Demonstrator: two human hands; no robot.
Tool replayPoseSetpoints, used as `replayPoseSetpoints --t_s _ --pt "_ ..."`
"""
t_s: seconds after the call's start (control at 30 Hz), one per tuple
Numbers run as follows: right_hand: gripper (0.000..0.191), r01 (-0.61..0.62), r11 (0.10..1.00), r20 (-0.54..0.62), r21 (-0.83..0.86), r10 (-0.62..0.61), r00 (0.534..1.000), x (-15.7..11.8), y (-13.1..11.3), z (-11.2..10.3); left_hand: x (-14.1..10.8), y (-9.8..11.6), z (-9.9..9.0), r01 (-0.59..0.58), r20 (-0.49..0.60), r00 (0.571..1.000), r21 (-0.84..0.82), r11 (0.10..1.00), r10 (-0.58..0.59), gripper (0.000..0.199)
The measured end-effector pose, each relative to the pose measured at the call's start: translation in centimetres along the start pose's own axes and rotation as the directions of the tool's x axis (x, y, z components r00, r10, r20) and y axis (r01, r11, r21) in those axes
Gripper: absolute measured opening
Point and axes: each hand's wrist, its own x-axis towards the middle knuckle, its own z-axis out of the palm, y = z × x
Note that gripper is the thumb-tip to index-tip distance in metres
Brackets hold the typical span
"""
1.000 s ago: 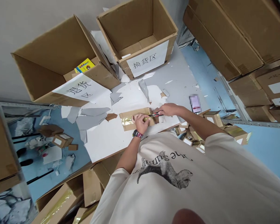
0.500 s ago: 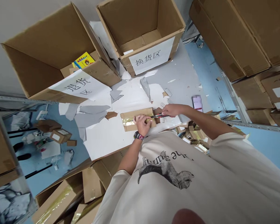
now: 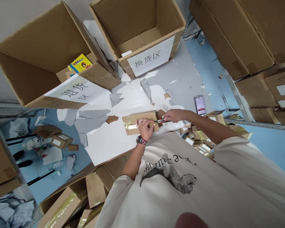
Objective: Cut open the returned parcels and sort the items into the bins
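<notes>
A small cardboard box (image 3: 130, 125) with shiny yellowish tape lies on the white-topped table (image 3: 104, 142), close to my body. My left hand (image 3: 145, 127) grips the box's top near its right end, with a watch on the wrist. My right hand (image 3: 175, 116) is closed round a red and black tool (image 3: 163, 120), probably a cutter or scissors. The tool's tip points left and meets the right end of the box beside my left fingers. Its exact contact with the tape is too small to make out.
Two large open boxes, the left one (image 3: 104, 74) and the right one (image 3: 178, 38), stand at the table's back. Torn grey paper (image 3: 87, 120) and a phone (image 3: 200, 104) lie on the table. More cartons (image 3: 95, 190) are below the near edge.
The tool and my right hand have shifted slightly, and the tool's tip is closer to my left fingers. My left hand still grips the box. The whole view has moved a little.
</notes>
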Motion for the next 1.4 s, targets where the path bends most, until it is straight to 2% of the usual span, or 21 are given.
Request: replayPoseSetpoints --t_s 0.1,0.23,0.37,0.5,0.67,0.87,1.0,1.1,1.2,1.27,1.4 --pt "0.031 -0.01 1.0 -0.011 -0.024 0.01 1.0 0.2 0.2 0.2 0.1 0.1 0.1 -0.001 0.002 1.0 -0.008 1.0 0.001 0.009" --pt "0.036 -0.053 0.996 -0.101 -0.075 0.045 0.994 1.2 -0.1 1.0 0.6 -0.2 0.2 -0.009 -0.024 1.0 -0.029 1.0 0.008 0.009" --pt "0.037 0.01 0.997 -0.058 0.07 -0.006 0.998 -0.1 1.5 1.8 0.6 -0.3 0.2 -0.034 -0.046 0.998 -0.052 0.998 0.031 0.007" --pt "0.043 0.011 0.985 -0.043 0.171 -0.004 0.999 -1.4 3.4 2.6 0.7 -0.2 0.2 -0.048 -0.044 0.998 -0.045 0.998 0.046 0.006" --pt "0.039 0.089 0.987 -0.087 0.134 -0.078 0.993 -0.3 3.4 4.7 0.9 -0.2 0.1 -0.041 -0.033 0.999 -0.031 0.999 0.04 0.006" --pt "0.048 0.029 0.979 -0.181 0.201 0.008 0.984 -1.1 3.9 7.5 0.8 -0.1 -0.1 -0.064 -0.027 0.998 -0.026 0.998 0.064 0.008" --pt "0.047 0.049 0.983 -0.312 0.177 0.009 0.95 -2.3 4.3 9.1 0.5 -0.1 -0.8 -0.081 0.036 0.996 0.034 0.996 0.08 0.016" --pt "0.048 0.044 0.977 -0.417 0.207 0.048 0.908 -3.3 4.9 10.4 0.3 -0.3 -1.5 -0.148 0.099 0.985 0.066 0.987 0.141 0.021" --pt "0.052 0.053 0.948 -0.502 0.314 0.118 0.857 -3.9 5.6 11.8 0.4 -0.4 -2.1 -0.221 0.193 0.961 0.113 0.969 0.196 0.053" --pt "0.052 0.069 0.925 -0.539 0.374 0.156 0.828 -3.8 5.7 12.6 0.7 -0.2 -2.4 -0.22 0.24 0.954 0.16 0.962 0.178 0.066" --pt "0.05 0.146 0.889 -0.596 0.434 0.162 0.786 -2.4 5.2 13.6 1.4 0.3 -2.8 -0.202 0.3 0.945 0.209 0.957 0.134 0.06"
